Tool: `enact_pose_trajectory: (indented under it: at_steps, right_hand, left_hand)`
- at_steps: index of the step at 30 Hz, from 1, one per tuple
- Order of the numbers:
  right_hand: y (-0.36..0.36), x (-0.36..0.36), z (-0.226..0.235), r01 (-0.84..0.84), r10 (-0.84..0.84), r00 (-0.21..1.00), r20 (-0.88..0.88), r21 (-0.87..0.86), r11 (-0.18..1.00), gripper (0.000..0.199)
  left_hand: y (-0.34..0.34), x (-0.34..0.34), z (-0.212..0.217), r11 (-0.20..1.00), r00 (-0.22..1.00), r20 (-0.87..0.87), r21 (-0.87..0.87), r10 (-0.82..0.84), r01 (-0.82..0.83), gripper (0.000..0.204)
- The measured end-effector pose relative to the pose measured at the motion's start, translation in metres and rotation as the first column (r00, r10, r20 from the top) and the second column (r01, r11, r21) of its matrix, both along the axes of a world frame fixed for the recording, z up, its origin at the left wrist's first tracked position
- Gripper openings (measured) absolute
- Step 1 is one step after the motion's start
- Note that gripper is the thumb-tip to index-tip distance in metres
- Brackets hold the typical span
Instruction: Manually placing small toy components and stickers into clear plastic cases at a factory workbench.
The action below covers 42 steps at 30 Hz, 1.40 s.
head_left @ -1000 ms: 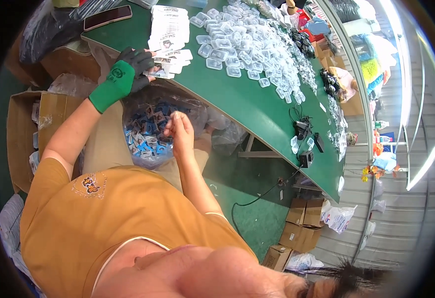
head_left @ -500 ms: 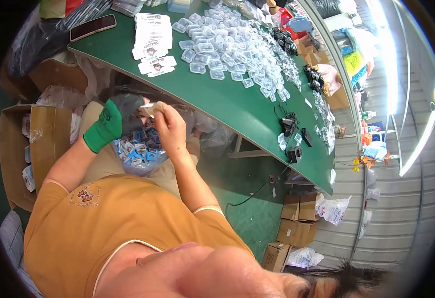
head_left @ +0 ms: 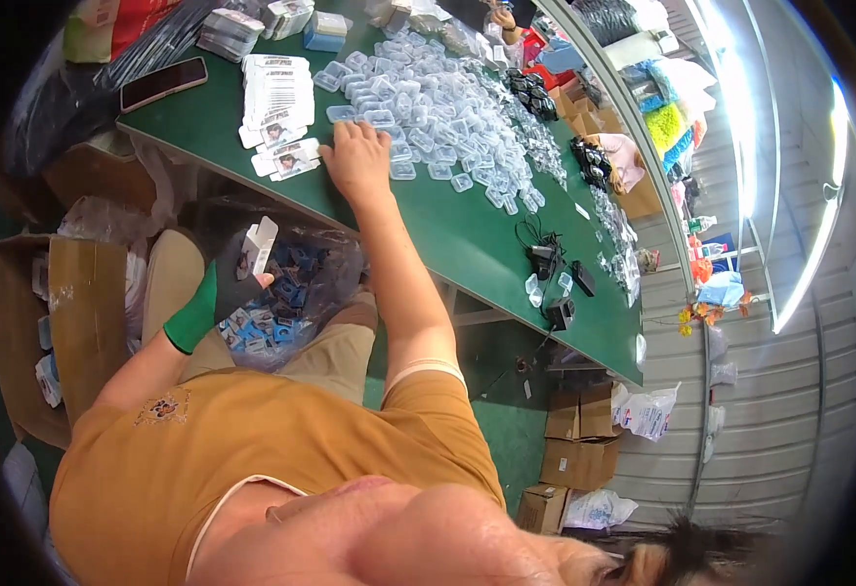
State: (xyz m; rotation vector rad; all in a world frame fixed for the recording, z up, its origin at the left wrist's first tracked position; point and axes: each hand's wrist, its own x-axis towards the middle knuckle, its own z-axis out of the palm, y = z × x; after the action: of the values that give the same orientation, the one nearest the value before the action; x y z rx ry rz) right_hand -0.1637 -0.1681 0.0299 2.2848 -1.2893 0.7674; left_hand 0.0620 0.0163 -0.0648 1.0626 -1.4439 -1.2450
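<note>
Above a clear plastic bag (head_left: pixel 345 262), green-&-black-gloved L hand (head_left: pixel 236 291) grips sm. white card box (head_left: pixel 258 244). On flat green surface (head_left: pixel 467 232), bare R hand (head_left: pixel 358 164), half open, touches clear boxy plastic cases (head_left: pixel 418 107); can't tell if it's holding any.

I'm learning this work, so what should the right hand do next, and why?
I'd probably have the right hand pick one from the pile of clear plastic cases: it sits at the pile's near edge, while the left hand holds a small white carton with what looks like an open flap.
</note>
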Motion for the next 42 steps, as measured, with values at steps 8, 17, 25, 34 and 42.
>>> enact_pose_trajectory:
  at_steps: [8, 17, 25, 34, 42]
  right_hand:
    - [0.110, -0.018, -0.011, -0.037, 0.036, 0.999, 0.011, 0.116, 0.993, 0.045]
    - [0.148, -0.033, -0.027, -0.487, -0.049, 0.440, 0.897, 0.284, 0.826, 0.055]
    - [0.164, -0.023, -0.032, -0.652, -0.176, 0.267, 0.948, 0.312, 0.691, 0.037]
    - [0.185, -0.001, -0.023, -0.313, -0.062, 0.653, 0.755, 0.343, 0.885, 0.025]
    - [0.194, 0.008, -0.042, -0.356, 0.024, 0.672, 0.740, 0.294, 0.887, 0.016]
  left_hand:
    - [-0.003, 0.000, -0.009, 0.998, 0.999, -0.004, -0.055, 0.041, -0.041, 0.074]
    - [-0.020, -0.025, 0.016, 0.947, 0.962, 0.272, -0.316, 0.034, 0.056, 0.063]
    - [-0.011, -0.032, 0.032, 0.920, 0.947, 0.308, -0.390, 0.093, 0.036, 0.061]
    - [-0.003, -0.042, 0.022, 0.921, 0.978, 0.183, -0.388, 0.103, -0.024, 0.068]
    - [-0.008, -0.036, 0.001, 0.944, 0.988, 0.143, -0.330, 0.062, -0.011, 0.070]
